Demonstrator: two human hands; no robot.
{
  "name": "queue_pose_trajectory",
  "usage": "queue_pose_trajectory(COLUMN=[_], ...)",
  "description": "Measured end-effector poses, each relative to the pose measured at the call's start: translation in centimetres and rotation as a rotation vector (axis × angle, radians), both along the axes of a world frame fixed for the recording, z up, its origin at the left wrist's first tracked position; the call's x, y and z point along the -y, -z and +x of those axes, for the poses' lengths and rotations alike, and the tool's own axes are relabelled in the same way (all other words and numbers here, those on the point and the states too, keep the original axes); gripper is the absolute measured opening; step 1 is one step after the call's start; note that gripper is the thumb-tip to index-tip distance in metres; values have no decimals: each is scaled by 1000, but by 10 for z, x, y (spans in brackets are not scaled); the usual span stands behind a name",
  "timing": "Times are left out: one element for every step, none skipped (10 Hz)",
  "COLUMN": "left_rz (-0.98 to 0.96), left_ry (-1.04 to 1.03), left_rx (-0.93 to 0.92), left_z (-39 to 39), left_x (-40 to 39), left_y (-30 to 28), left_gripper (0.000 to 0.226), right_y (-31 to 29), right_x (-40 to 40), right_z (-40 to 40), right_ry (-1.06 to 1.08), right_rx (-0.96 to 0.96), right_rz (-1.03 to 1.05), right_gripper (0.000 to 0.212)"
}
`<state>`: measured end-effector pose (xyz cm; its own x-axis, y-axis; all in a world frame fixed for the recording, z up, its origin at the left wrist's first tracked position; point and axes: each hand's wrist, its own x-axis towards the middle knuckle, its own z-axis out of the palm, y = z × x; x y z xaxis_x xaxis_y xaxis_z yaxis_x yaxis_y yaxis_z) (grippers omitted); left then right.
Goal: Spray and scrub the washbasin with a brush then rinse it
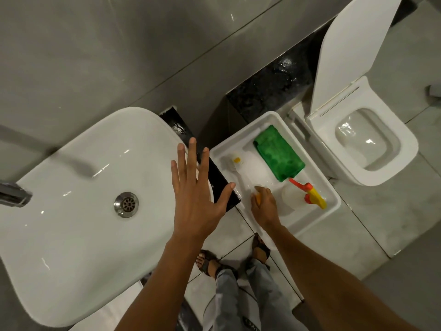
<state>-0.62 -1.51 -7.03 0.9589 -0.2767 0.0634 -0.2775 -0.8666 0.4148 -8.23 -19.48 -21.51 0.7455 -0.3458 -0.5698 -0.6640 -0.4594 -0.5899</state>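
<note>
A white washbasin [78, 211] with a steel drain [126, 204] fills the left of the view, and a chrome tap [14, 194] reaches in from the left edge. My left hand [198, 189] hovers flat over the basin's right rim, fingers spread, holding nothing. To the right stands a white tray [334, 206]. A white brush [236, 164] with a yellow-orange handle lies in it, and my right hand [265, 206] is closed on the handle's orange end. A clear spray bottle [293, 197] with a red and yellow trigger lies beside my right hand.
A folded green cloth [278, 152] lies in the tray's far half. A white toilet [367, 142] with its lid raised stands at the right. A black stone ledge [269, 91] runs along the grey tiled wall. My sandalled feet [236, 256] stand on the floor below.
</note>
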Motion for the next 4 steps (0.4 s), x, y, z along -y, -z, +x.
queue_pose_trajectory(left_rz=[12,30,62,71], left_ry=[0,11,13,29], left_rx=[-20,-16,-8,7], left_z=[1,0,2,-2], left_x=[0,-2,-3,-4], left_y=[-2,-2,0,-2], left_gripper=[93,91,90,91], right_y=[1,-6,-12,-30], right_x=[-2,-2,-3,-6], right_z=[-2,-2,-1,-6], right_ry=[27,49,34,52], right_rx=[47,116,215,321], right_rz=[13,15,-11,-28], right_gripper=[39,41,43,40])
